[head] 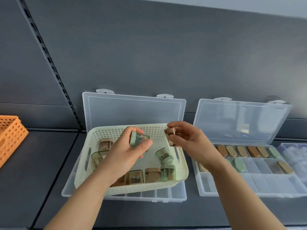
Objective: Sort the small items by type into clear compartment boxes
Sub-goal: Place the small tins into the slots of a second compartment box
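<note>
Green tin (139, 139) sits pinched in the left grip (126, 153), copper tin (170, 136) in the right grip (189, 143), above the basket (132, 186).

You're holding one green tin (138, 139) and one bronze tin (171, 136), and facing about seven more in one pale basket (141, 186), two open clear boxes (149, 197) (265, 183), one orange basket (11, 130).

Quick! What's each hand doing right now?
Left hand: gripping a green tin.
Right hand: pinching a brown tin.
</note>
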